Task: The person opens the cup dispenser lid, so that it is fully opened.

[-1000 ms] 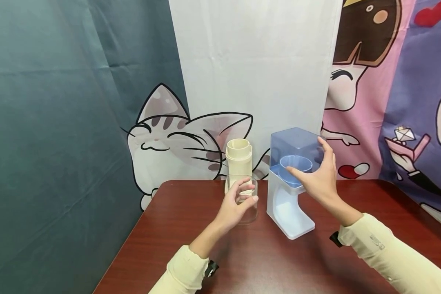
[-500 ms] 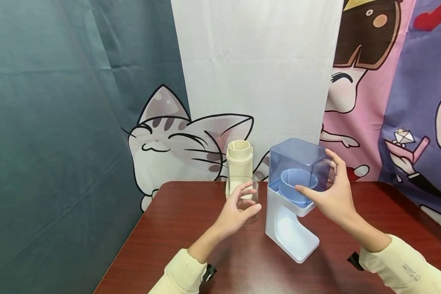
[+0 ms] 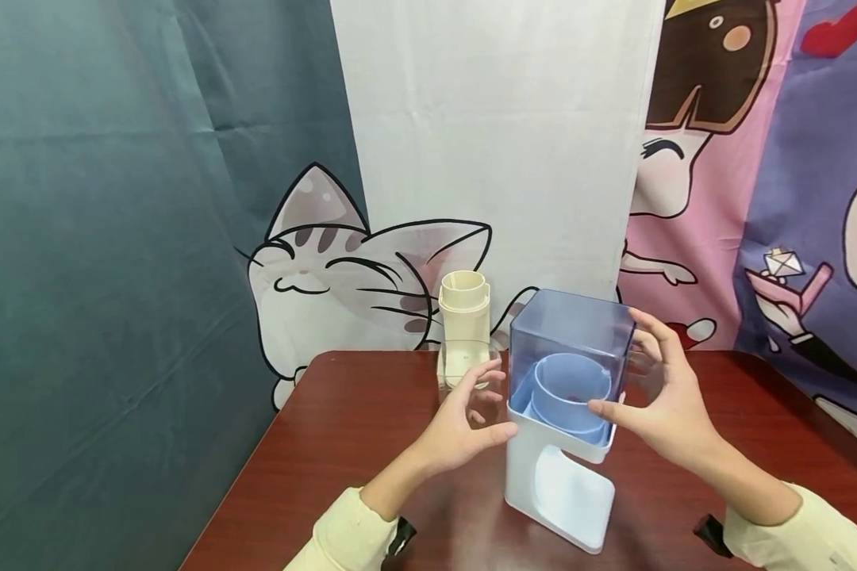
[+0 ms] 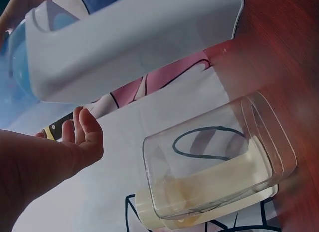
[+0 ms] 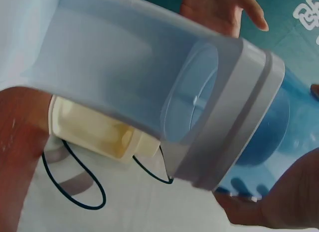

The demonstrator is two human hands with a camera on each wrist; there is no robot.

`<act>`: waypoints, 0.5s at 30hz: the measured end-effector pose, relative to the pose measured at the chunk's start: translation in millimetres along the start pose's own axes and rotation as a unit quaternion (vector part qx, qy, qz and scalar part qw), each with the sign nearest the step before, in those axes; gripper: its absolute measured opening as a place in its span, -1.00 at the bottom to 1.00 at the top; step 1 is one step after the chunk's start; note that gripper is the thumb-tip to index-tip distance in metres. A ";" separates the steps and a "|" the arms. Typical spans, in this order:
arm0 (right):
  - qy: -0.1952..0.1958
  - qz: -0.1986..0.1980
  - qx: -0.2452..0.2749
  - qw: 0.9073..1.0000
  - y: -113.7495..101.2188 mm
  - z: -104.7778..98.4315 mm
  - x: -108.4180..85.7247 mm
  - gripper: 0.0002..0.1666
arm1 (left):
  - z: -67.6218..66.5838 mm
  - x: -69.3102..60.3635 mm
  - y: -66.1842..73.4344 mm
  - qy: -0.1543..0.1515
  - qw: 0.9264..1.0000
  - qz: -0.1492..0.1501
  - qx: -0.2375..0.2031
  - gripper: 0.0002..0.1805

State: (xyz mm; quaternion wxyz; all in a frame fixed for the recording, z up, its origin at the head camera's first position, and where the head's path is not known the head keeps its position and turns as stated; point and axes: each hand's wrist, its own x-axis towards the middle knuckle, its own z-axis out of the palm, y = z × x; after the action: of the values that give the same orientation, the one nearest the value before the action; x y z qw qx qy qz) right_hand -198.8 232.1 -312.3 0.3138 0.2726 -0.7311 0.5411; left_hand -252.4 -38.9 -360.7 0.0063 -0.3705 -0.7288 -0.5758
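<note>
Right of centre, we saw white dispenser (image 3: 557, 441), its blue top (image 3: 571, 321) pinched by right grip (image 3: 674, 400)! Left grip (image 3: 457, 436) curved loosely, unloaded, thumb at dispenser's left edge; contact, we couldn't tell. Mid-frame, cream dispenser (image 3: 466, 325) stood on bench (image 3: 357, 444), behind clear container (image 4: 209, 142).

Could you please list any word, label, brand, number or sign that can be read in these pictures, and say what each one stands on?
No readable text.
Right sleeve: faint mark, too small and blurred to read.
Teal backdrop: white looping mark, cut by the frame; no letters discernible.
Blue-and-white container: none visible.
</note>
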 end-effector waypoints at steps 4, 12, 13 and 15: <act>-0.053 -0.025 0.086 0.995 4.0 -4.5 1.6 0.33 | 1.9 -2.1 -0.9 -0.003 1.000 -0.009 0.028 -0.07; -0.128 -0.070 0.204 0.968 19.7 -7.4 7.0 0.32 | 9.4 -9.6 -2.9 -0.028 0.998 -0.021 0.053 0.09; -0.131 -0.070 0.207 0.967 20.6 -6.5 7.4 0.31 | 9.9 -10.6 -2.7 -0.026 0.998 -0.023 0.057 0.09; -0.128 -0.068 0.207 0.968 21.4 -4.8 7.8 0.30 | 11.0 -11.8 -4.5 -0.017 0.998 -0.018 0.061 0.09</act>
State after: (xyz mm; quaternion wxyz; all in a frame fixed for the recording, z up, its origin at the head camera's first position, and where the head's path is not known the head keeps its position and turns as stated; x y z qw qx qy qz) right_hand -219.0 241.9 -318.6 0.1905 0.4472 -0.6172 0.6187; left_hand -241.7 -36.2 -373.3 0.0060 -0.3659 -0.7694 -0.5236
